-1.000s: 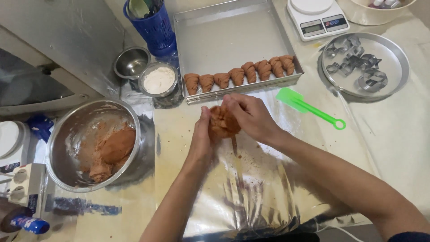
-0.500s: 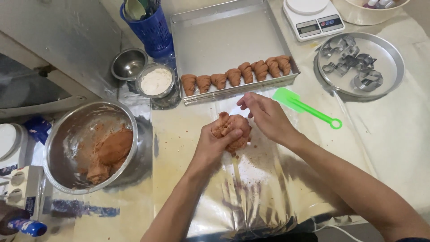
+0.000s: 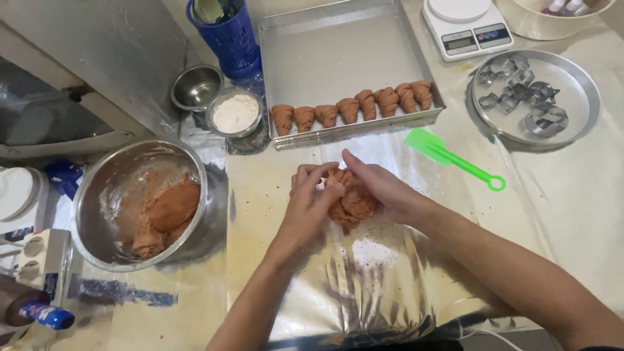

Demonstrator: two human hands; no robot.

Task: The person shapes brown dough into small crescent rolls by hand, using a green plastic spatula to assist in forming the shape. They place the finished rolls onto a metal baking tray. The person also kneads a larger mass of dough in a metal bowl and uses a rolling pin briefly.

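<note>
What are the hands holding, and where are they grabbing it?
Both hands hold one lump of brown dough above the clear plastic sheet. The left hand grips its left side and the right hand cups its right side and top.

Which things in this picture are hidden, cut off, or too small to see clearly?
Head view only:
- Dough lump: mostly covered by the left hand and right hand.
- Blue cup: top cut off by the upper edge.
- Beige bowl: cut off by the upper edge.
- Scale display: too small to read.
- White tub: cut off at the left edge.
</note>
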